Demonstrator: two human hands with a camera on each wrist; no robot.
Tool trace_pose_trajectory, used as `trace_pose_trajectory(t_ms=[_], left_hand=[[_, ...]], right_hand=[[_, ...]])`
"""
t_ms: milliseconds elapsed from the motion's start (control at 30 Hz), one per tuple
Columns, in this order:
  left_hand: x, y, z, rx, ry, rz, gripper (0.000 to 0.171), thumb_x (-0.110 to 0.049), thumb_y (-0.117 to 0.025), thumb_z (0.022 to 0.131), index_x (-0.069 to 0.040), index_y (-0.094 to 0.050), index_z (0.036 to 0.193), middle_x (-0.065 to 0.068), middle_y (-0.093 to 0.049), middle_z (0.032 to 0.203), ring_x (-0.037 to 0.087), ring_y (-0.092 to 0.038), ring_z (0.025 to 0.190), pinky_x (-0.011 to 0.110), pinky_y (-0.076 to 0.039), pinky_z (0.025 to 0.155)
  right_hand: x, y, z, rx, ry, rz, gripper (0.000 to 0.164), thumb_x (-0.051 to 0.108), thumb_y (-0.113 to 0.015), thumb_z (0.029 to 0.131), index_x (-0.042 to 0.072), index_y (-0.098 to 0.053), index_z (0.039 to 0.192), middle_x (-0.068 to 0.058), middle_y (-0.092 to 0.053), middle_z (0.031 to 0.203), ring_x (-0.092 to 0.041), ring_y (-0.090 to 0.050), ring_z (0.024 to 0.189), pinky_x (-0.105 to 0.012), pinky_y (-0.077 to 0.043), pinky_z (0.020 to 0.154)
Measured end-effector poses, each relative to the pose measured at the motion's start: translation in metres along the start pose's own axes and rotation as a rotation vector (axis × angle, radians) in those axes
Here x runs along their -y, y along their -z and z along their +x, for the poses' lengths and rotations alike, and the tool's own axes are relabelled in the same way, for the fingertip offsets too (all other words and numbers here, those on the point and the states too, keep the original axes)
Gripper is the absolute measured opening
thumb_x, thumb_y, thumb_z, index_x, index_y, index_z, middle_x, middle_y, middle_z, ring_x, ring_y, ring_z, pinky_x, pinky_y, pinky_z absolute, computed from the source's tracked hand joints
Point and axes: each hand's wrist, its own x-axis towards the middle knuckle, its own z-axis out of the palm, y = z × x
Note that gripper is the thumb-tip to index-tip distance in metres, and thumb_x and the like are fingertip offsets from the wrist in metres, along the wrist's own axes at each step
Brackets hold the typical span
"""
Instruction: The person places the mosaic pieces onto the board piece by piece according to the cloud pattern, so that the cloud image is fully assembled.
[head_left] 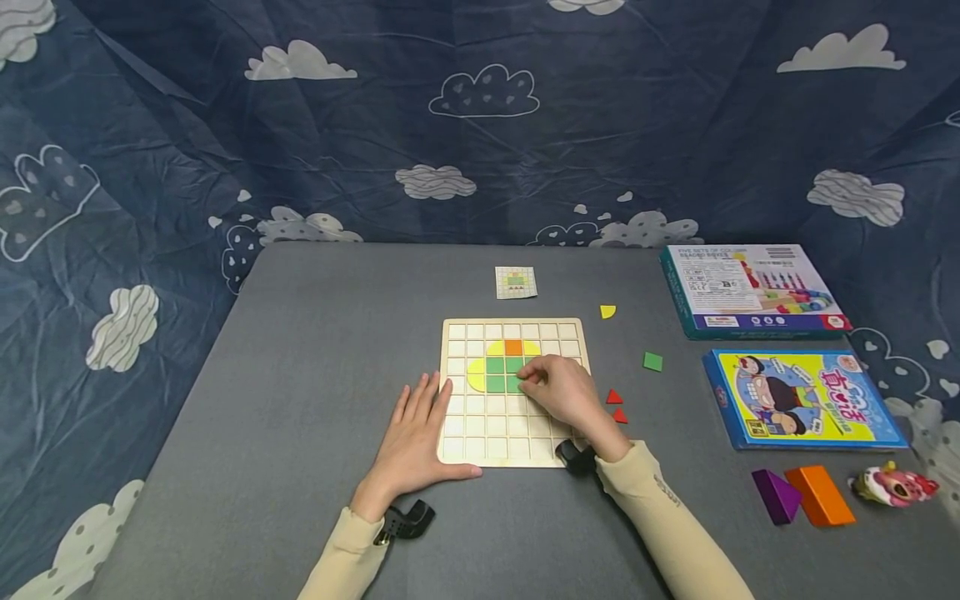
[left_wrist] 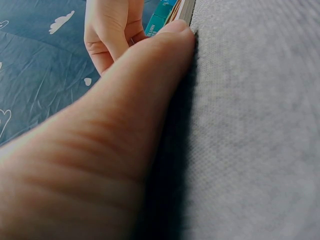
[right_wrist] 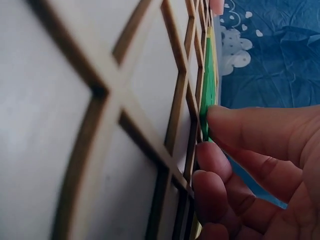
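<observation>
A light wooden grid board (head_left: 465, 425) lies in front of me, with yellow rounded pieces (head_left: 477, 375), an orange square (head_left: 513, 347) and several green square tiles (head_left: 495, 383) set in it. My right hand (head_left: 558, 387) is over the board's right half. In the right wrist view its thumb and curled fingers pinch at a green square tile (right_wrist: 206, 100); the hand hides part of the pattern in the head view. My left hand (head_left: 416, 437) rests with straight fingers along the board's left edge, its thumb (left_wrist: 170, 45) by the near edge.
A small pattern card (head_left: 515, 282) lies behind the board. To the right are a yellow quarter piece (head_left: 607, 312), a green square (head_left: 652, 362) and two red triangles (head_left: 614, 397). Further right sit two boxes (head_left: 806, 400), purple and orange blocks (head_left: 821, 496) and a figurine (head_left: 892, 485).
</observation>
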Motion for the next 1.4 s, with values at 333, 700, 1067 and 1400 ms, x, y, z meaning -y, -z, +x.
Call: trace_pose_trajectory(t_ms=[333, 700, 1067, 1400], left_hand=[[0.0, -0.001, 0.0, -0.004, -0.001, 0.006, 0.124, -0.081, -0.059, 0.065, -0.006, -0.013, 0.153, 0.014, -0.008, 0.157, 0.025, -0.001, 0.143, 0.042, 0.001, 0.114], [-0.001, 0.0, -0.001, -0.004, -0.004, 0.0, 0.124, -0.079, -0.062, 0.065, -0.005, -0.013, 0.152, 0.015, -0.008, 0.157, 0.026, 0.0, 0.143, 0.042, 0.002, 0.114], [0.0, 0.0, -0.001, -0.011, -0.013, -0.002, 0.124, -0.081, -0.059, 0.066, -0.005, -0.014, 0.152, 0.016, -0.009, 0.157, 0.027, -0.001, 0.143, 0.042, 0.001, 0.114], [0.0, 0.0, -0.001, -0.008, -0.013, 0.001, 0.124, -0.079, -0.061, 0.066, -0.004, -0.014, 0.152, 0.017, -0.01, 0.156, 0.027, -0.001, 0.143, 0.043, 0.002, 0.114]], right_hand=[[-0.009, 0.016, -0.011, 0.038, 0.05, 0.025, 0.005, 0.016, -0.074, 0.082, 0.014, -0.074, 0.086, 0.008, -0.06, 0.073, -0.011, -0.05, 0.063, -0.03, -0.04, 0.057], [-0.042, 0.052, -0.024, -0.09, -0.055, -0.01, 0.014, 0.02, -0.07, 0.087, 0.007, -0.074, 0.092, 0.001, -0.061, 0.071, -0.016, -0.047, 0.055, -0.03, -0.036, 0.046], [-0.086, 0.089, -0.033, -0.247, -0.148, -0.034, 0.027, 0.028, -0.066, 0.091, 0.003, -0.071, 0.1, -0.014, -0.066, 0.09, -0.023, -0.05, 0.065, -0.031, -0.039, 0.051], [-0.103, 0.099, -0.034, -0.214, -0.204, -0.023, 0.034, 0.021, -0.063, 0.092, -0.004, -0.064, 0.115, -0.024, -0.054, 0.11, -0.031, -0.05, 0.083, -0.036, -0.038, 0.062]])
